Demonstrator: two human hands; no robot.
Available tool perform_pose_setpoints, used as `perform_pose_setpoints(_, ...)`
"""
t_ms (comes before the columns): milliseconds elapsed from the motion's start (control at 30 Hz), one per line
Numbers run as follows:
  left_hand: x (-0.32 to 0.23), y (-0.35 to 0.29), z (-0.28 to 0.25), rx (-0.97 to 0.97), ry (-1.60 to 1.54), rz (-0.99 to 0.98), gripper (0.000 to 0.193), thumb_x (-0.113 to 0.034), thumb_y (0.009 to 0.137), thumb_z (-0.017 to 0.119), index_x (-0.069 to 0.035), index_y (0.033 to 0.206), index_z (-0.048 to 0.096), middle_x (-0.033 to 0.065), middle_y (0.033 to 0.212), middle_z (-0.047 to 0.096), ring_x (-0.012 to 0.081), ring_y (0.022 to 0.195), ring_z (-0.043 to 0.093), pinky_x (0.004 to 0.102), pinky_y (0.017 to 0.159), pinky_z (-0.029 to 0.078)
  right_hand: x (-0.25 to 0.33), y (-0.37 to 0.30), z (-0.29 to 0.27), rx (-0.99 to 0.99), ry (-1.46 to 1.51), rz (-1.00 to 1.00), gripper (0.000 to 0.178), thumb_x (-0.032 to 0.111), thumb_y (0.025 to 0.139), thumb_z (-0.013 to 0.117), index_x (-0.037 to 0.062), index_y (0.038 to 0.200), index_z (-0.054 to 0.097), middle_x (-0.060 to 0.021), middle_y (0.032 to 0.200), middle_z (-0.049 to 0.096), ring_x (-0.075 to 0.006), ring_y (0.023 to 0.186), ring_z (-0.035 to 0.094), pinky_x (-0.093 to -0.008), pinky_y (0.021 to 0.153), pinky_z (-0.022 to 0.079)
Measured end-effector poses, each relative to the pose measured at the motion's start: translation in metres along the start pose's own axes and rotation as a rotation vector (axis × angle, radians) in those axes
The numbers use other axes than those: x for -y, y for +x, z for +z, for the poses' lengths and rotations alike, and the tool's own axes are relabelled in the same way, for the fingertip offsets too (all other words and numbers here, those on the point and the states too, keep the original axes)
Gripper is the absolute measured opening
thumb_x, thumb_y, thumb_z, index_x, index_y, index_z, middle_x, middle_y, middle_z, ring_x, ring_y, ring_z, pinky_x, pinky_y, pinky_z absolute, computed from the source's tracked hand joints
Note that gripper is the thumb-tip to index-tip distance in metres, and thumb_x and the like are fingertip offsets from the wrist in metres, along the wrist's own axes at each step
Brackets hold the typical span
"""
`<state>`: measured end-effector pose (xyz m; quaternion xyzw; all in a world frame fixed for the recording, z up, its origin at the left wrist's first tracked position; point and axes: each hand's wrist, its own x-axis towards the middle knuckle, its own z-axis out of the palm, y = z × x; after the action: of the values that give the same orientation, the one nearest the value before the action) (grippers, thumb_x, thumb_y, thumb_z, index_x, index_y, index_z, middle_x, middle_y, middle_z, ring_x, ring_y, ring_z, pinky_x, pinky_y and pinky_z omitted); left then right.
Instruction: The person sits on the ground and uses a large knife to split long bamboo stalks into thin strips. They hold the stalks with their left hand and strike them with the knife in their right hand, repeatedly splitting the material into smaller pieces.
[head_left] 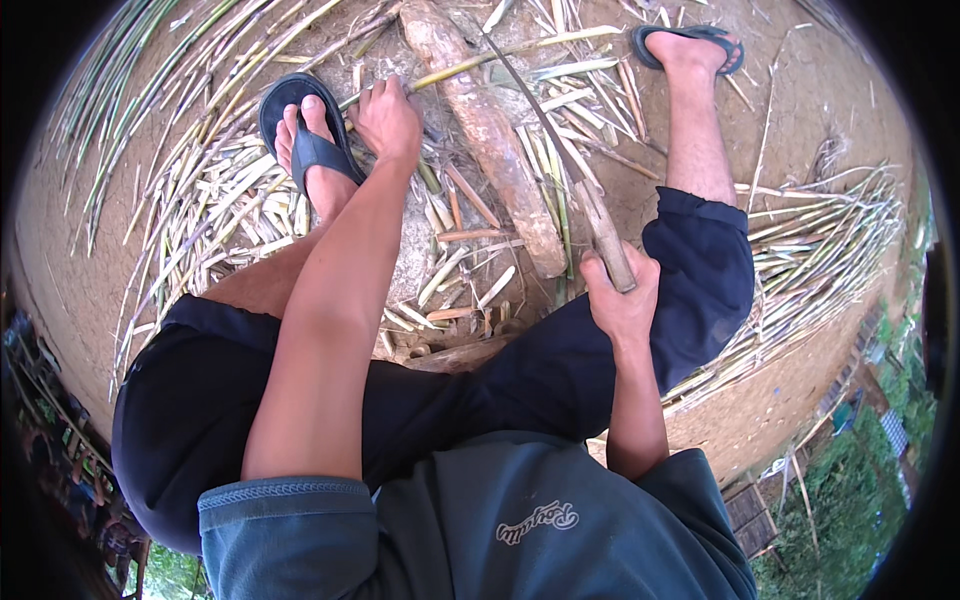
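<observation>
My left hand point(388, 118) is closed round a long greenish-yellow cane stalk point(520, 45), beside my sandalled left foot. That stalk runs to the upper right, across the far part of a thick, worn log point(490, 150) on the ground. In my right fist point(625, 290) is the wooden handle point(603, 232) of a long knife. Its narrow dark blade point(535, 112) points away to the upper left, and near its tip it crosses the stalk in view. Whether blade and stalk touch, I cannot tell.
Many short cut stalk pieces point(245, 195) lie heaped beside my left foot. Long green stalks point(125, 90) spread at the far left. A bundle of thin stalks point(820, 255) rests to the right of my knee. My sandalled right foot point(690, 50) stands on bare earth.
</observation>
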<state>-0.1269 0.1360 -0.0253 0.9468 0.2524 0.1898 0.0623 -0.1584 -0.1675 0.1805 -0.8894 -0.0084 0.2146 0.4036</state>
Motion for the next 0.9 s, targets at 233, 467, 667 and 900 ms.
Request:
perform_pose_setpoints(233,-0.017,0.042,-0.028,0.709,-0.019,-0.233,0.037,-0.033,0.08,0.063,-0.002,0.097,0.074,0.026,0.094,0.071,0.0405,0.088,0.07,0.0467,0.081,0.056,-0.006,-0.007,0.014,-0.051,0.058,-0.043,0.022,0.011,0.076,0.066,-0.0008,0.063,0.052,-0.0055,0.048,0.044,-0.0095,0.045,0.04,-0.0332,0.046,0.037)
perform_pose_setpoints(467,-0.013,0.046,-0.024,0.745,0.012,-0.24,0.034,-0.03,0.08,0.062,-0.002,0.095,0.075,0.0234,0.095,0.072,0.0388,0.09,0.071,0.0455,0.081,0.056,-0.007,-0.003,0.022,-0.085,0.103,-0.091,0.02,0.012,0.076,0.067,-0.0014,0.065,0.055,-0.0074,0.049,0.048,-0.0094,0.046,0.043,-0.0327,0.048,0.04)
perform_pose_setpoints(667,-0.014,0.044,-0.018,0.771,0.034,-0.235,0.034,-0.032,0.08,0.063,-0.004,0.096,0.076,0.0234,0.097,0.071,0.0387,0.092,0.07,0.0462,0.083,0.055,-0.008,0.018,0.027,-0.005,-0.005,-0.087,0.018,0.012,0.076,0.068,-0.0016,0.068,0.06,-0.0099,0.051,0.05,-0.0105,0.047,0.051,-0.0323,0.049,0.042)
perform_pose_setpoints(900,-0.012,0.043,-0.024,0.765,0.032,-0.223,0.035,-0.033,0.08,0.063,-0.004,0.096,0.076,0.0234,0.098,0.071,0.0391,0.093,0.07,0.0455,0.083,0.055,-0.021,0.025,0.028,-0.011,0.074,-0.063,0.019,0.012,0.077,0.066,-0.0003,0.066,0.056,-0.0002,0.053,0.047,-0.0055,0.052,0.044,-0.0293,0.048,0.038)
